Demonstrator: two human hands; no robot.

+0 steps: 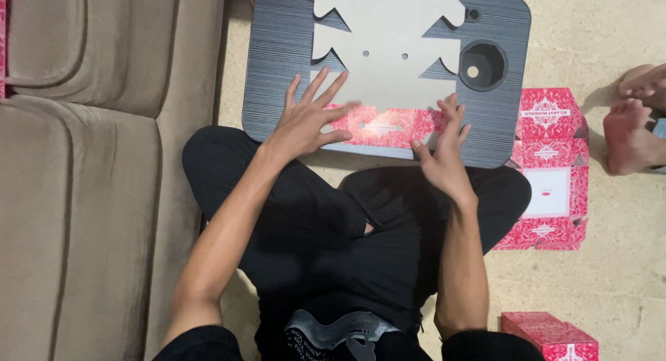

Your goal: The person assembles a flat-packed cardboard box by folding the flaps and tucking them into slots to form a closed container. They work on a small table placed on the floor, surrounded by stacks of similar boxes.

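Left hand (pixel 307 123), right hand (pixel 444 149) spread flat, released, pressing red folded flap of unfolded carton blank (pixel 386 55) on dark lap tray (pixel 277 48); round cup recess (pixel 482 64) empty-looking; red flat cartons stack (pixel 551 166) right.

Single view, head-mounted, aimed almost straight down over the wearer's crossed legs. Close range: both forearms ran up from the bottom edge, and the left hand (pixel 305 125) and right hand (pixel 444 149) sat near frame centre. The dark grey, ridged lap table (pixel 277 48) lay just beyond the fingertips, its far edge cut by the top of the frame. The beige upholstered sofa (pixel 90 173) filled the side outboard of the left hand; pale tiled floor (pixel 610 278) lay outboard of the right. No second view overlapped.
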